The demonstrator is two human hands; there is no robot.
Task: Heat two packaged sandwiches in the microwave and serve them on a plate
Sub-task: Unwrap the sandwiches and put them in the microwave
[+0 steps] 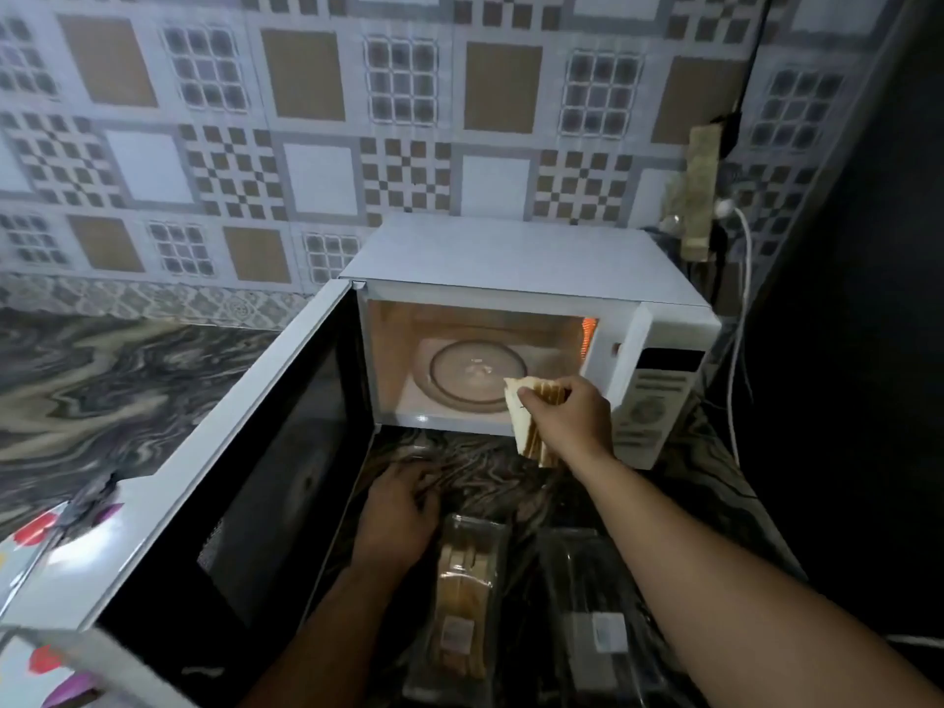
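The right hand (559, 408) pinches an unwrapped sandwich (526, 426) by its upper edge, fingers curled over the bread so the slices hang down from the grip — long axis close to upright, tilted a little toward the person at the bottom. It hovers at the lower right corner of the open microwave (511, 278) mouth. From this grip the glass turntable (477, 375) lies ahead and to the left, just inside the lit cavity and a little lower; the move, as I judge it, is a short push forward and leftward, then laying the sandwich flat from its hanging pose. The door (245, 477) swings out to the left, well clear of that path.

The left hand (401, 508) rests low on the marbled counter (102, 380), back and left of the grip, fingers seemingly spread flat — the shadow there makes this uncertain. Just beside it lies the second sandwich (462, 600), in its clear pack, long axis running toward the person. An emptied-looking pack (597, 615) sits to its right, under the right forearm.
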